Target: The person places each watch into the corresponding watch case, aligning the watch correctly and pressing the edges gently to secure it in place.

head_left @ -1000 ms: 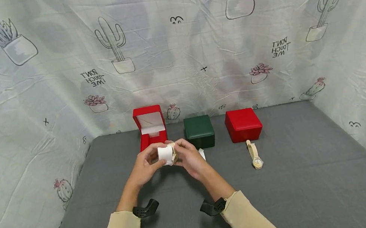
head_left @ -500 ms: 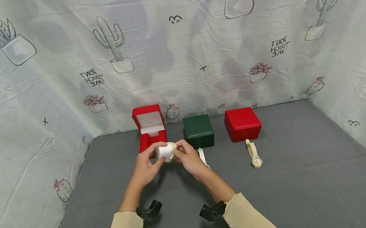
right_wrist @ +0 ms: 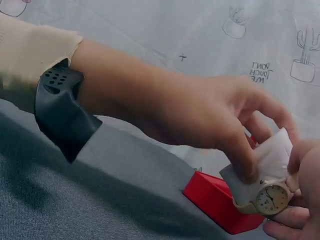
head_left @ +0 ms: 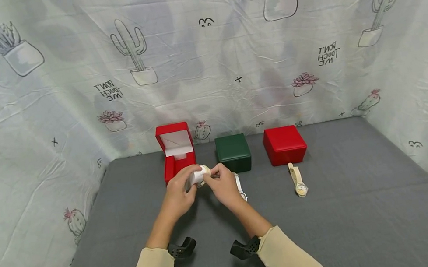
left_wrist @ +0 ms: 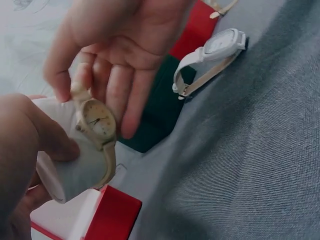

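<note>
My left hand (head_left: 179, 195) grips a small white watch cushion (left_wrist: 82, 167) between thumb and fingers. A cream-strapped wristwatch (left_wrist: 100, 120) is wrapped around one end of the cushion, its round dial facing outward in the left wrist view. At the strap, my right hand (head_left: 223, 186) pinches with thumb and forefinger; its other fingers lie behind the watch. The right wrist view shows the same dial beside the left thumb. In the head view the fingers mostly cover the watch. Both hands are held above the table, in front of an open red watch box (head_left: 179, 161).
A closed green box (head_left: 233, 151) and a closed red box (head_left: 284, 143) stand along the back of the grey table (head_left: 367, 222). A white watch (left_wrist: 222, 45) lies before the green box, partly behind my right hand. Another cream watch (head_left: 299, 183) lies before the red box.
Both hands have shifted slightly right, and the cushion has turned in the left hand so less of its side shows. More of the white watch on the table is now visible.
</note>
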Action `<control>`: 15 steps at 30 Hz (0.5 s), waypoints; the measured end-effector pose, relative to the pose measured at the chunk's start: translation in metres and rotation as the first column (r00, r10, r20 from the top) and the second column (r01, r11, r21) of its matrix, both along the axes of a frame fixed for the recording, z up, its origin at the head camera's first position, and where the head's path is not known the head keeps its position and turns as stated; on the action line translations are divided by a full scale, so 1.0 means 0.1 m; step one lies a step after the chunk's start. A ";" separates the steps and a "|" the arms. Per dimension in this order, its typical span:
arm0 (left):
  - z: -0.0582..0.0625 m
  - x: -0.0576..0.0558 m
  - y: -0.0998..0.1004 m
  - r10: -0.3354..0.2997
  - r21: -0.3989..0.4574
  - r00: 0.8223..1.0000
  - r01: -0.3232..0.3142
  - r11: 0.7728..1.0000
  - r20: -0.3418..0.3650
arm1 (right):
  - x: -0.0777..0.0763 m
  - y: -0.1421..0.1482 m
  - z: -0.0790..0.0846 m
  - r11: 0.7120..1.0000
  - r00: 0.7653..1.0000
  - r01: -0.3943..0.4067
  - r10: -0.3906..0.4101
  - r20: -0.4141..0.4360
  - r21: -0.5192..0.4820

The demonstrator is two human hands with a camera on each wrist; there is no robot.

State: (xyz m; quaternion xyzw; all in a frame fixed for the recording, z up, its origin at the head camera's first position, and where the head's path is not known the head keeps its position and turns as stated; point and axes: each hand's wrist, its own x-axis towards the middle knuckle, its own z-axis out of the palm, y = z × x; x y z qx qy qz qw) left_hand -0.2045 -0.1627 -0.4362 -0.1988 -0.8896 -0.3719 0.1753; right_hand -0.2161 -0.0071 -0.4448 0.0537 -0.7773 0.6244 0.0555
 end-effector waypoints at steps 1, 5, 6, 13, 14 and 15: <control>0.00 0.00 0.01 0.004 -0.010 1.000 -0.004 1.000 -0.005 | -0.01 0.00 0.00 1.000 1.000 0.016 -0.016 -0.016 0.017; -0.05 -0.04 -0.03 -0.027 0.061 0.999 0.025 0.998 0.035 | -0.01 0.03 0.00 0.999 0.999 -0.017 0.018 -0.049 0.032; -0.06 -0.05 -0.05 -0.054 0.122 0.996 0.045 0.992 0.071 | -0.01 0.05 0.01 0.998 0.997 -0.051 0.053 -0.059 0.020; -0.12 -0.10 -0.16 -0.341 0.613 0.887 0.086 0.785 0.312 | -0.02 0.23 0.03 0.929 0.924 -0.367 0.357 -0.136 -0.057; -0.12 -0.10 -0.16 -0.366 0.642 0.873 0.083 0.762 0.323 | -0.01 0.26 0.03 0.911 0.907 -0.406 0.393 -0.150 -0.067; -0.11 -0.10 -0.16 -0.388 0.666 0.861 0.079 0.742 0.330 | -0.01 0.29 0.04 0.893 0.889 -0.443 0.428 -0.162 -0.075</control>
